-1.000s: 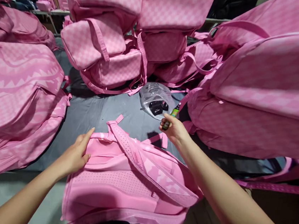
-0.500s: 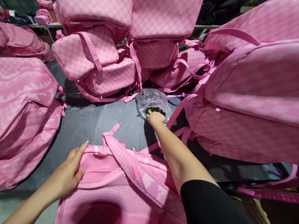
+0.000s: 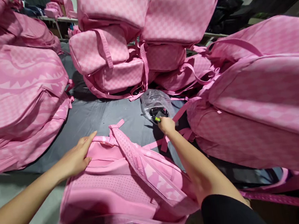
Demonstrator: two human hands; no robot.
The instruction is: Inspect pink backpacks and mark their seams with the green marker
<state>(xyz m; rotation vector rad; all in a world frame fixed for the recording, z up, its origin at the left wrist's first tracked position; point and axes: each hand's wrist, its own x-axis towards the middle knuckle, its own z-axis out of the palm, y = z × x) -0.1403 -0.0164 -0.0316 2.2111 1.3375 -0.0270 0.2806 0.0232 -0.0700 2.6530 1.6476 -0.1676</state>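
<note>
Pink, perforated padding faces me on the backpack (image 3: 107, 198), which sits at the near edge of the grey-covered table (image 3: 93, 114). My left hand (image 3: 75, 157) grips its top edge lightly between thumb and fingers, left of the shoulder strap (image 3: 140, 159). My right hand (image 3: 167, 125) is closed around a green-and-black tool (image 3: 157, 119) at the mouth of a clear plastic bag (image 3: 155, 97) with dark pieces inside; whether I also pinch one, I cannot tell. I judge the step as reaching at that bag; the next move calls for a steady left hold and fingertips clear of crumpled plastic.
</note>
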